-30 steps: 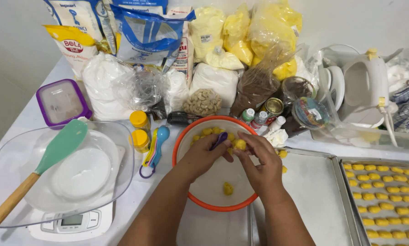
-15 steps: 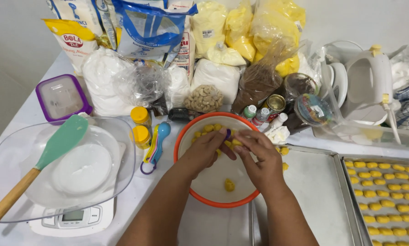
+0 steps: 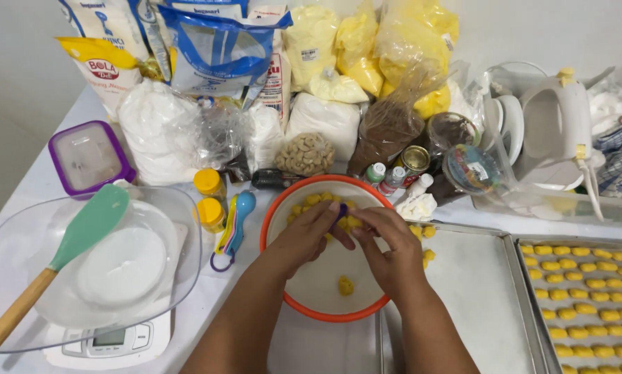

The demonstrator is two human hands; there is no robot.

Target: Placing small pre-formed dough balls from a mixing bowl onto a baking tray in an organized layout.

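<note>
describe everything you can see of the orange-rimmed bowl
The bowl is round, white inside with an orange rim, and looks like plastic. It sits upright on the table, its right edge overlapping the empty tray. Yellow dough pieces are heaped along its far side, and one lump lies alone near the middle. The left hand and right hand meet over it, pinching dough together with a small purple thing between them.

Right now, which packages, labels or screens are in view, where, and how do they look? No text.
Yellow flour bag: back left, red oval label.
Blue-and-white bag: back centre, glossy, with handles.
Clear bags of yellow dough: back centre-right, lumpy.
Clear bag of white powder: left of centre, knotted.
Scale screen: bottom left under clear bowl, small grey rectangle.
Round labelled lid: right of centre, multicoloured.
</note>
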